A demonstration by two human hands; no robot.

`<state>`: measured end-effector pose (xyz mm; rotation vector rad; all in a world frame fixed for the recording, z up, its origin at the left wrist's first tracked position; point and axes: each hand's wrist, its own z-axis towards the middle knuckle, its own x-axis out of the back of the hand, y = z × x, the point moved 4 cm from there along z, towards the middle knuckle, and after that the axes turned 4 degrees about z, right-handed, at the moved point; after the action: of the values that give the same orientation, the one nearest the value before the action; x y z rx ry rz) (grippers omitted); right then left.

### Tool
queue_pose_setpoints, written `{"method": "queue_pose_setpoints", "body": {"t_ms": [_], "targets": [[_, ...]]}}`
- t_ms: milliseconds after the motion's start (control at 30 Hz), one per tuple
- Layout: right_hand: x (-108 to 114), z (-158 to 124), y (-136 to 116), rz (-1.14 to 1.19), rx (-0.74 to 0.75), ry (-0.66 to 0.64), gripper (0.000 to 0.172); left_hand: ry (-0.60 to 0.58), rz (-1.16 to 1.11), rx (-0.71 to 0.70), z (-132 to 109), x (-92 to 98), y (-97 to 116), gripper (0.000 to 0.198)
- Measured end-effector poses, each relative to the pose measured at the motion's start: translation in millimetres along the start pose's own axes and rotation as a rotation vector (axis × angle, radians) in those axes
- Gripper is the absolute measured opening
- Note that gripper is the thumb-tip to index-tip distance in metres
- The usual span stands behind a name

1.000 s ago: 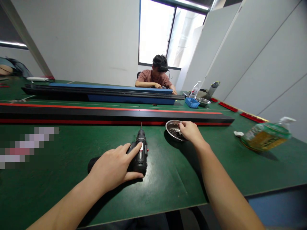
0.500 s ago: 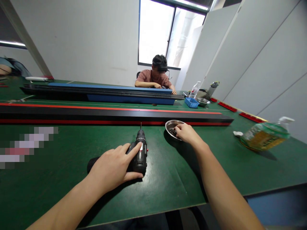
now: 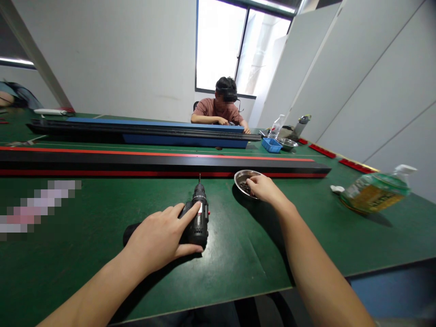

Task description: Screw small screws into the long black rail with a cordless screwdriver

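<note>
Under my left hand [image 3: 158,236], a black cordless drill [image 3: 200,222] lies on its side on the green table, its bit pointing away from me. The fingers wrap over the drill's body. My right hand [image 3: 264,187] reaches into a round metal bowl [image 3: 240,191] of small dark pieces that look like screws. Its fingertips are pinched together among them; whether they hold a piece is hidden. Just beyond the drill bit and bowl lies a long black bar with red edges [image 3: 163,162], running across the table.
Farther back lie long black and blue bars [image 3: 185,141]. A person [image 3: 221,106] sits across the table. Near them are a blue basket [image 3: 271,145], another metal bowl [image 3: 288,144] and bottles. A large green-labelled jug [image 3: 376,193] lies tilted at right, beside a white crumpled scrap [image 3: 337,189].
Almost nothing differs. My right fingers have shifted slightly inside the bowl, while my left hand stays on the drill.
</note>
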<state>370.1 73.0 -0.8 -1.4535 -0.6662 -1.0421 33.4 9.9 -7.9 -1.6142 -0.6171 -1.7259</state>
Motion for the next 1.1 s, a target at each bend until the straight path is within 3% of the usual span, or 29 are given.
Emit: {"method": "queue_pose_setpoints", "body": {"t_ms": [367, 700, 933, 1100], "targets": [[4, 7, 8, 0.313, -0.061, 0.110, 0.035, -0.016, -0.010, 0.013, 0, 1.0, 1, 0.092], [4, 5, 7, 0.950, -0.168, 0.058, 0.020, -0.003, -0.005, -0.002, 1, 1.9, 1, 0.091], [10, 0, 7, 1.524, -0.389, -0.027, 0.023, 0.001, -0.005, -0.002, 1, 3.2, 2, 0.090], [2, 4, 13, 1.843, -0.487, -0.076, 0.020, 0.001, -0.004, -0.010, 1, 2.5, 2, 0.091]]}}
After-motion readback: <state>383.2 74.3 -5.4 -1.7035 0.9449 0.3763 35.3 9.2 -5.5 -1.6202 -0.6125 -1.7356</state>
